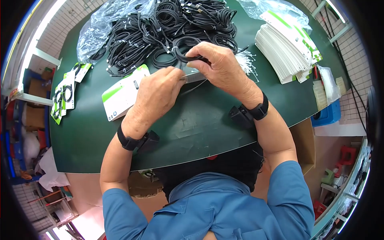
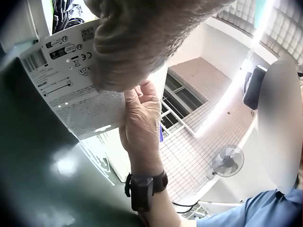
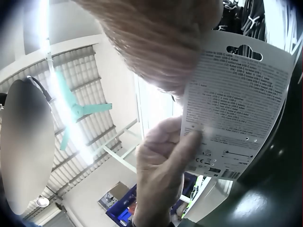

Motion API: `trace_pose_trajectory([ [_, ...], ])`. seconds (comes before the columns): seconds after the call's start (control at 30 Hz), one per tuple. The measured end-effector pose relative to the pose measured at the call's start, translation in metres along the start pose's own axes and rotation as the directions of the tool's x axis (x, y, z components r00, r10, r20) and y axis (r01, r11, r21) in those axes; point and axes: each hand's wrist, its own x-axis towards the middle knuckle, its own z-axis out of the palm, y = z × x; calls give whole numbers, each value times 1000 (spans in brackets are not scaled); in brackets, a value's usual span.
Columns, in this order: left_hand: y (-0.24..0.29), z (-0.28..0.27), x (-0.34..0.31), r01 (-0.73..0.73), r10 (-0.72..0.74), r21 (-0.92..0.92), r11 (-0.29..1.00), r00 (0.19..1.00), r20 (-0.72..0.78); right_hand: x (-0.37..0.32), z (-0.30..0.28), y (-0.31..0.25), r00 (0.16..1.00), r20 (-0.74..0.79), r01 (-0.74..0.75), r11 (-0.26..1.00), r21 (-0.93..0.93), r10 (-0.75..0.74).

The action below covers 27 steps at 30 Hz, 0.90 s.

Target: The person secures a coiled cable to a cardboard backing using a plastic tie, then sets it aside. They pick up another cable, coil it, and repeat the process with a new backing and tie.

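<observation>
The left hand pinches one end of a printed card, thumb on its back. The card is held above the green surface, its long axis running from hand to hand. The right hand holds the other end and grips a coiled black cable just beyond the card.
</observation>
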Motion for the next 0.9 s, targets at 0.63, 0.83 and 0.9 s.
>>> trace_pose_trajectory([
  [0.63,18,14,-28,397,-370,-684,-612,621,691,-1,5,9,980,-45,194,981,-2,-193],
  [0.83,22,17,-33,362,-317,-600,-714,597,737,-2,3,-1,944,-69,324,946,-5,-324],
  [0.9,26,17,-35,331,-313,-586,-740,601,735,0,-2,-9,935,-70,347,938,-4,-347],
])
